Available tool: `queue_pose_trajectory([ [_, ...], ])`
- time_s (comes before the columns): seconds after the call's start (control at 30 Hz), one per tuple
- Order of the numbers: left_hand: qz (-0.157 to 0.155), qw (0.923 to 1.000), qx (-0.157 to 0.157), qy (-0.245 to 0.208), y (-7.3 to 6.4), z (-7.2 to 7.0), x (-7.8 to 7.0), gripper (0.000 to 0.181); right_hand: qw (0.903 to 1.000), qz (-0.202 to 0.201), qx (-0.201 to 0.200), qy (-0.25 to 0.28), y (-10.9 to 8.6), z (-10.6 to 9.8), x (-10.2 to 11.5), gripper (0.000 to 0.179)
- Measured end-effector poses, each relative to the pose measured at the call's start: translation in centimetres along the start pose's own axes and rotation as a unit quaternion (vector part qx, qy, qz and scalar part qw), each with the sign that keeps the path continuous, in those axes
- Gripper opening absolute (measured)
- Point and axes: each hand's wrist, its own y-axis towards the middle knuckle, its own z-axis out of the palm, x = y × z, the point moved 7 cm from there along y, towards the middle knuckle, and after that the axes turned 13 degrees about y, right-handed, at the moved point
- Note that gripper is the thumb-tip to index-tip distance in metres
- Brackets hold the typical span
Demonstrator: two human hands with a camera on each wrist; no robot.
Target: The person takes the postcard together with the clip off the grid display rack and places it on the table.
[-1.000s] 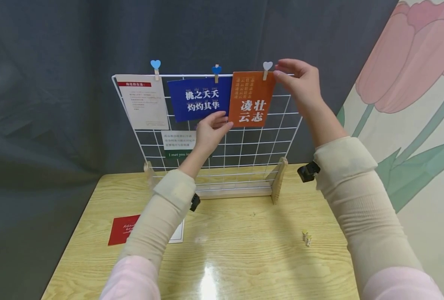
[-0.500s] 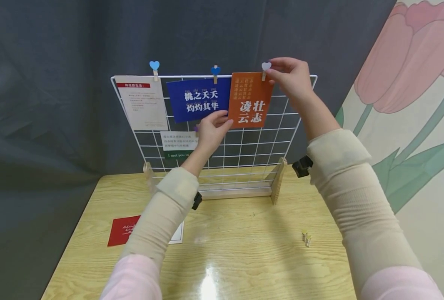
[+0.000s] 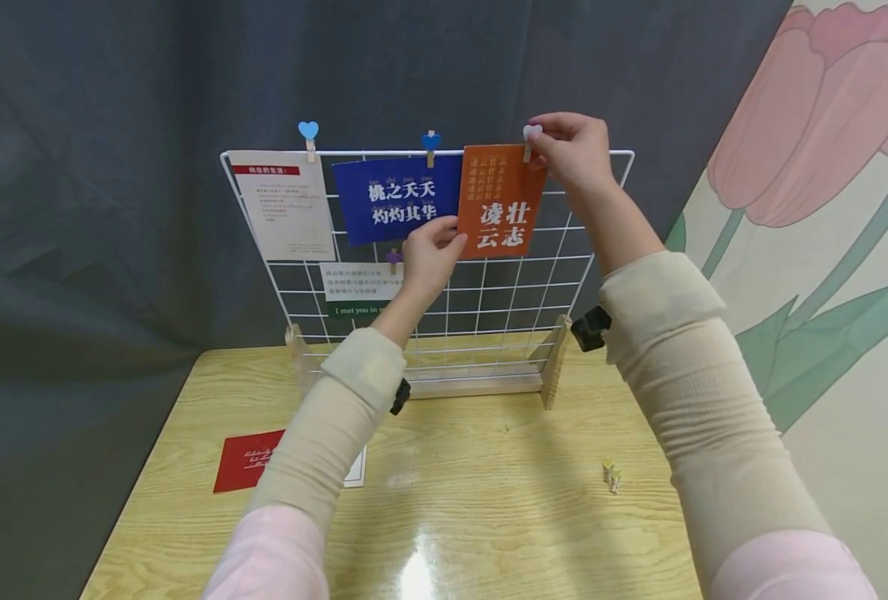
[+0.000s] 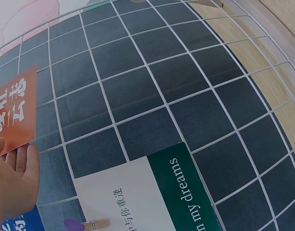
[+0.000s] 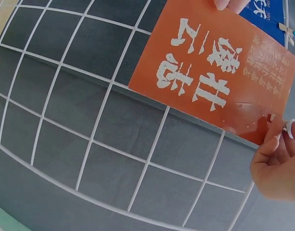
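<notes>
An orange card (image 3: pixel 498 193) with white characters stands against the top of a white wire grid (image 3: pixel 551 287). My left hand (image 3: pixel 429 260) pinches its lower left corner between thumb and fingers; the left wrist view shows the thumb in front of the card (image 4: pixel 18 108). At the card's upper right, my right hand (image 3: pixel 581 158) pinches a small wooden clothespin with a white heart (image 3: pixel 531 132). In the right wrist view the fingers hide most of that clothespin, and its tip overlaps the card (image 5: pixel 210 72). Left of it hangs a blue card (image 3: pixel 395 196) under a blue-heart clothespin (image 3: pixel 431 142).
A white card (image 3: pixel 286 217) hangs at the grid's left under a light-blue heart clothespin (image 3: pixel 309 132). Lower hangs a white-and-green card (image 3: pixel 357 287) with a purple-topped clothespin (image 3: pixel 394 258). On the table (image 3: pixel 489 500) lie a red card (image 3: pixel 245 462) and small yellow clothespins (image 3: pixel 611 477).
My right hand has moved left from beside the white-heart clothespin and now grips it. The left hand stays at the orange card's corner, its forearm shifted slightly right.
</notes>
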Motion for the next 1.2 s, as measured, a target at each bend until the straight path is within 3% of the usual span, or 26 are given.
queue_pose_trajectory([
  [0.37, -0.003, 0.9999, -0.009, 0.004, 0.0, 0.1, -0.6, 0.019, 0.9968, -0.015, -0.033, 0.071, 0.0, -0.2, -0.1, 0.013],
  [0.67, -0.012, 0.9998, -0.009, 0.014, -0.1, 0.3, -0.6, 0.014, 0.9961, -0.018, -0.050, 0.070, 0.0, -0.3, -0.2, 0.010],
  [0.97, -0.022, 0.9996, -0.003, 0.016, -0.1, 0.4, -0.5, 0.015, 0.9918, -0.069, -0.049, 0.095, 0.1, -0.5, 0.5, 0.009],
  [1.2, -0.015, 0.9996, -0.008, 0.024, -0.1, 0.2, -0.3, 0.014, 0.9877, -0.080, -0.052, 0.124, -0.1, -0.7, 0.8, 0.009],
])
